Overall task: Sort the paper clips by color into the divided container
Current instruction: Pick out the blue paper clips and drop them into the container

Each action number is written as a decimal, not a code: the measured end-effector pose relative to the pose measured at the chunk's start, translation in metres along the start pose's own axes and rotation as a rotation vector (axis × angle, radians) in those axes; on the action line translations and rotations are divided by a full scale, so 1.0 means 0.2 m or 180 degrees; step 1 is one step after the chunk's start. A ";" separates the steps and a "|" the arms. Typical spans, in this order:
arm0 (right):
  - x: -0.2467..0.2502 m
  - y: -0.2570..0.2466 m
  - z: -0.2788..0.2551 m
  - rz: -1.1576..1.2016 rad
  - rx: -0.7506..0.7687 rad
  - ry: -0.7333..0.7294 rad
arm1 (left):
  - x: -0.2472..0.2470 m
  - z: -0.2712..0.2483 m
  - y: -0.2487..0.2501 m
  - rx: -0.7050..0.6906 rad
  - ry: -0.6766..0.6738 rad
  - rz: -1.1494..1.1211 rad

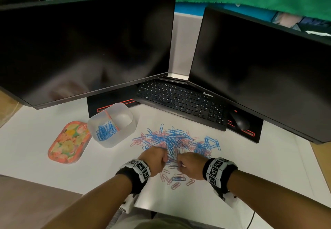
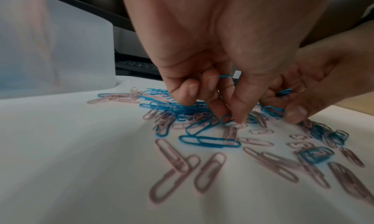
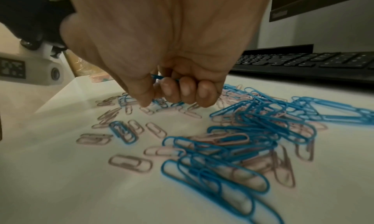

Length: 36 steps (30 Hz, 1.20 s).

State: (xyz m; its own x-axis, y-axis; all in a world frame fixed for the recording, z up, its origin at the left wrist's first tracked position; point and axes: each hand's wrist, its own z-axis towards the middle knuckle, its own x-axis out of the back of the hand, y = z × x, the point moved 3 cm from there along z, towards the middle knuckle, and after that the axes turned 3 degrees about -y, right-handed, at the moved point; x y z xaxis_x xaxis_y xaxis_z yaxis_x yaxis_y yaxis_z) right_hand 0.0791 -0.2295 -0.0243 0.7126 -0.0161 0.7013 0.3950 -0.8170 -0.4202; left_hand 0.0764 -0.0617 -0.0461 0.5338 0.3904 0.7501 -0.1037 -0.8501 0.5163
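A loose pile of blue and pink paper clips [image 1: 176, 140] lies on the white desk. Left of it stands the translucent divided container [image 1: 116, 141]; its near compartment holds blue clips [image 1: 105, 130], and the far compartment looks empty. Both hands work at the pile's near edge. My left hand [image 2: 232, 115] has its fingers curled round blue clips [image 2: 224, 76], and its thumb and forefinger pinch another blue clip [image 2: 225, 118] on the desk. My right hand [image 3: 161, 99] curls round blue clips [image 3: 158, 77], with its thumb tip down among pink clips [image 3: 147, 110].
A floral orange tray [image 1: 69, 141] lies left of the container. A black keyboard [image 1: 180, 101] and mouse [image 1: 240, 121] sit behind the pile, under two dark monitors [image 1: 86, 49] [image 1: 259, 71]. Scattered pink clips [image 1: 174, 180] lie between my wrists.
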 end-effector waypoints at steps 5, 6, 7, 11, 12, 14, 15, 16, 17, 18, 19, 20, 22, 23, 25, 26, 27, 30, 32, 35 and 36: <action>0.03 0.01 0.01 0.0190 -0.0050 -0.0002 | 0.02 0.01 -0.01 0.0026 0.0214 -0.0450; 0.03 0.02 0.02 0.0266 -0.0042 0.0032 | 0.03 0.01 0.00 0.0030 0.0206 -0.0478; 0.03 0.02 0.02 0.0388 -0.0034 0.0098 | 0.04 0.01 0.00 0.0040 0.0197 -0.0503; 0.07 0.00 0.03 0.1075 -0.0013 0.0489 | 0.06 -0.01 0.00 0.0258 0.0143 -0.1165; 0.09 -0.01 0.04 0.1204 0.0014 0.0549 | 0.08 -0.02 0.00 0.0342 0.0106 -0.1422; 0.12 -0.06 0.06 0.1369 0.0077 0.0629 | 0.12 -0.03 0.01 0.0529 0.0061 -0.2099; 0.14 -0.09 0.07 0.1434 0.0136 0.0675 | 0.14 -0.04 0.01 0.0657 0.0077 -0.2541; 0.16 -0.12 0.09 0.1476 0.0205 0.0720 | 0.16 -0.06 0.02 0.0792 0.0127 -0.2982; 0.19 -0.16 0.11 0.1486 0.0260 0.0752 | 0.18 -0.07 0.01 0.0905 0.0224 -0.3398; 0.22 -0.20 0.14 0.1450 0.0288 0.0772 | 0.20 -0.09 0.01 0.0997 0.0333 -0.3768; 0.25 -0.25 0.17 0.1395 0.0296 0.0787 | 0.23 -0.10 0.00 0.1046 0.0441 -0.4165; 0.28 -0.29 0.20 0.1320 0.0308 0.0812 | 0.25 -0.11 0.00 0.1071 0.0506 -0.4535; 0.36 -0.40 0.26 0.1076 0.0333 0.0869 | 0.30 -0.15 -0.03 0.1130 0.0674 -0.5149; 0.39 -0.46 0.30 0.0930 0.0341 0.0874 | 0.32 -0.16 -0.05 0.1186 0.0804 -0.5389; 0.44 -0.59 0.35 0.0647 0.0396 0.0860 | 0.38 -0.20 -0.10 0.1272 0.1051 -0.5745; 0.47 -0.65 0.38 0.0513 0.0472 0.0850 | 0.41 -0.21 -0.13 0.1271 0.1137 -0.5900; 0.49 -0.71 0.40 0.0372 0.0571 0.0821 | 0.44 -0.23 -0.16 0.1241 0.1227 -0.6087; 0.53 -0.84 0.44 0.0162 0.0956 0.0775 | 0.55 -0.29 -0.24 0.1134 0.1490 -0.6460; 0.55 -0.89 0.46 0.0358 0.1160 0.0832 | 0.61 -0.33 -0.30 0.1135 0.1560 -0.6609; 0.60 -0.84 0.46 0.0618 0.1108 0.1134 | 0.68 -0.36 -0.40 0.1520 0.1683 -0.6468; 0.60 -0.81 0.46 0.0635 0.1033 0.1200 | 0.70 -0.37 -0.44 0.1725 0.1756 -0.6334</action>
State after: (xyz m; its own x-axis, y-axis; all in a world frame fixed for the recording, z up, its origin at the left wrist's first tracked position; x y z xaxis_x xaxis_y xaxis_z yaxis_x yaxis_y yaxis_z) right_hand 0.1554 -0.0463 0.0746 0.5580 -0.4077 0.7227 0.4748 -0.5575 -0.6811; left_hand 0.0981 0.0934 0.0448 -0.6494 0.6195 -0.4411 0.3889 0.7690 0.5074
